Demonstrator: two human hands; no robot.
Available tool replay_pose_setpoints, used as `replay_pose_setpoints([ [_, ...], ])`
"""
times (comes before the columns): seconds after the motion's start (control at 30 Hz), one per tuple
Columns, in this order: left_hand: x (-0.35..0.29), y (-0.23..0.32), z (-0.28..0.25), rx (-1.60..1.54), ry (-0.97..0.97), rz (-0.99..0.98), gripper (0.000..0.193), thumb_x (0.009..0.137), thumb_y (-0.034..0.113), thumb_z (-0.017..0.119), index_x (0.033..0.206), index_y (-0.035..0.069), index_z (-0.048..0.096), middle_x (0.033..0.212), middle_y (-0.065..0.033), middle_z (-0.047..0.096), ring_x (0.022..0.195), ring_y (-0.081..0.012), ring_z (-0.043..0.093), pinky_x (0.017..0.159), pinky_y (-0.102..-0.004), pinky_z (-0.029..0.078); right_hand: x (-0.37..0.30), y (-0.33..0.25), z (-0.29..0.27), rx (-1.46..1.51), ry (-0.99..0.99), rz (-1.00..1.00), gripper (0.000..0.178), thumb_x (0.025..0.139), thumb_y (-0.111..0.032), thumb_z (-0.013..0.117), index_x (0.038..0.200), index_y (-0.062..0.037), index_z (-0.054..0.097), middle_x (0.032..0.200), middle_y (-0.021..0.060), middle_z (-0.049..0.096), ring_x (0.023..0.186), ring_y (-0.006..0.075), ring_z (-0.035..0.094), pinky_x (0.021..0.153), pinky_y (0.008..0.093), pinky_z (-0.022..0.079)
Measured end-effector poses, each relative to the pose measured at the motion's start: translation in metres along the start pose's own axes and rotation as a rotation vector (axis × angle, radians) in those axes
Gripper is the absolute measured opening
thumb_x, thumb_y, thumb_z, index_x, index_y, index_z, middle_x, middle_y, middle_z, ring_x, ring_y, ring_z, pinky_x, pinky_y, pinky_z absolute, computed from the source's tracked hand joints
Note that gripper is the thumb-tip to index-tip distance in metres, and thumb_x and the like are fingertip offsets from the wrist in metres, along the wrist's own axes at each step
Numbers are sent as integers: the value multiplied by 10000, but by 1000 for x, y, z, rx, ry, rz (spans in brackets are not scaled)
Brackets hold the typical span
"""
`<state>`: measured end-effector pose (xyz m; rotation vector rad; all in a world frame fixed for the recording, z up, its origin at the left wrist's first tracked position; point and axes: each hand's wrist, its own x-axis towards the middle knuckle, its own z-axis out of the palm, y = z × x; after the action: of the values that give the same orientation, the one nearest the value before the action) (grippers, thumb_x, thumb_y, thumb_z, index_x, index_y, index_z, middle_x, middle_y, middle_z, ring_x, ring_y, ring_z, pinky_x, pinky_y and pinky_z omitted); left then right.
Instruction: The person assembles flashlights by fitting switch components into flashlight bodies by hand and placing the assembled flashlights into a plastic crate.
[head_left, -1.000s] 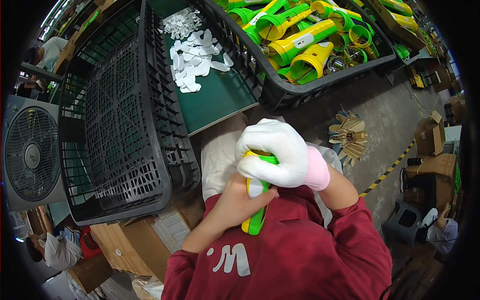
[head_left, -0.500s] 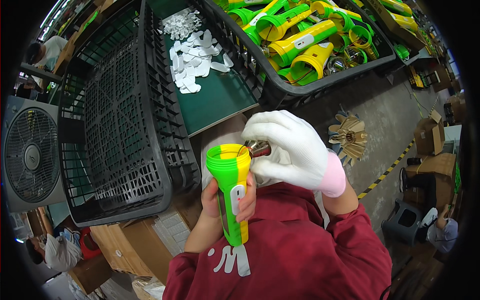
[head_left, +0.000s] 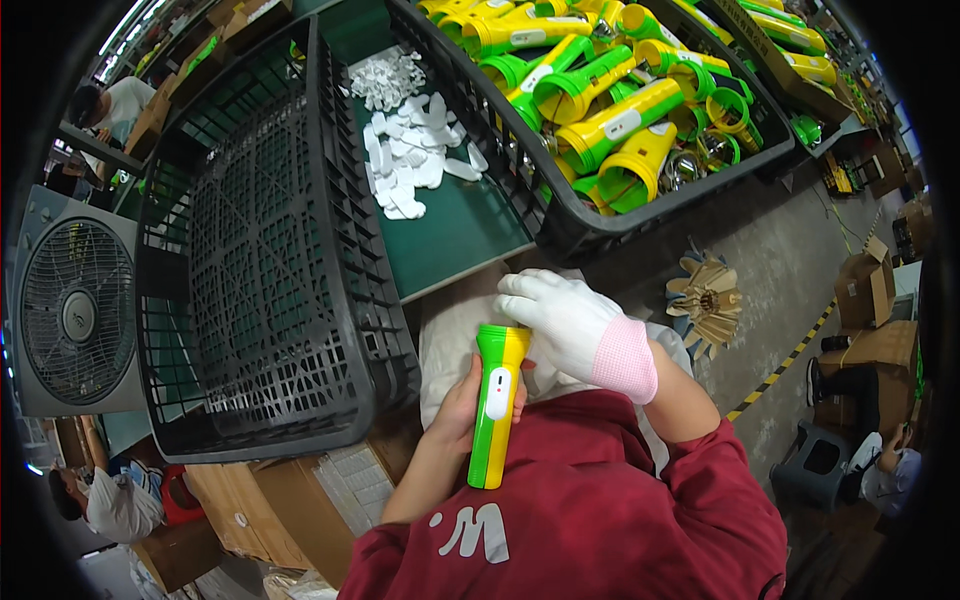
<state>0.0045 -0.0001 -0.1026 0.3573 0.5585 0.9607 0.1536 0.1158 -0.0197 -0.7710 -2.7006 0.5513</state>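
Green bench (head_left: pixel 450 235) behind, upright flashlight (head_left: pixel 495 405) (head away), left hand (head_left: pixel 465 405) gripping

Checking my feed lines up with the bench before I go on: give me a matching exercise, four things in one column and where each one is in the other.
Things:
1. green and yellow flashlight
2. white plastic pieces
3. box fan
4. empty black crate

Places:
A. spread on the green table top
B. far left, beside the crate
C. standing on edge, left of the hands
D. in the bare left hand, with the gloved right hand over its head

Pairs: 1-D, 2-A, 3-B, 4-C
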Motion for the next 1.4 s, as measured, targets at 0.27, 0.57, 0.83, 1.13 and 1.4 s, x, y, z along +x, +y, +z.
replay_pose_setpoints([
  [0.27,-10,-11,-24,-495,-116,-28,510,736,413,631,952,30,372,643,-40,378,507,-102,364,429,-211,326,70,-4,13,90,267,169,132,724,-29,486,845,-59,531,819,98,518,804,295,508,699,381,428],
  [0.57,5,10,-23,-604,-429,-14,550,733,448,625,939,3,376,633,-53,402,554,-136,410,455,-223,356,261,21,-18,-40,132,630,195,742,-118,497,883,-34,603,964,179,583,854,287,593,747,367,480],
  [0.83,12,17,-18,-759,-379,-43,621,734,555,572,896,-25,419,657,-71,437,589,-143,421,479,-217,372,345,97,64,-374,416,584,273,747,-179,460,946,-97,629,972,148,603,937,307,566,785,395,453],
  [1.13,17,11,-32,-709,-385,-81,611,754,557,523,899,-27,416,641,-59,405,546,-121,393,437,-206,343,335,84,51,-248,338,510,223,747,-129,473,848,-28,644,848,187,627,813,307,617,713,380,484],
  [1.4,15,6,-23,-646,-297,-70,611,760,549,517,911,-34,416,670,-61,407,569,-130,391,463,-212,353,317,92,43,-256,443,442,207,729,-123,500,827,-24,653,828,199,623,791,302,618,709,359,488],
])
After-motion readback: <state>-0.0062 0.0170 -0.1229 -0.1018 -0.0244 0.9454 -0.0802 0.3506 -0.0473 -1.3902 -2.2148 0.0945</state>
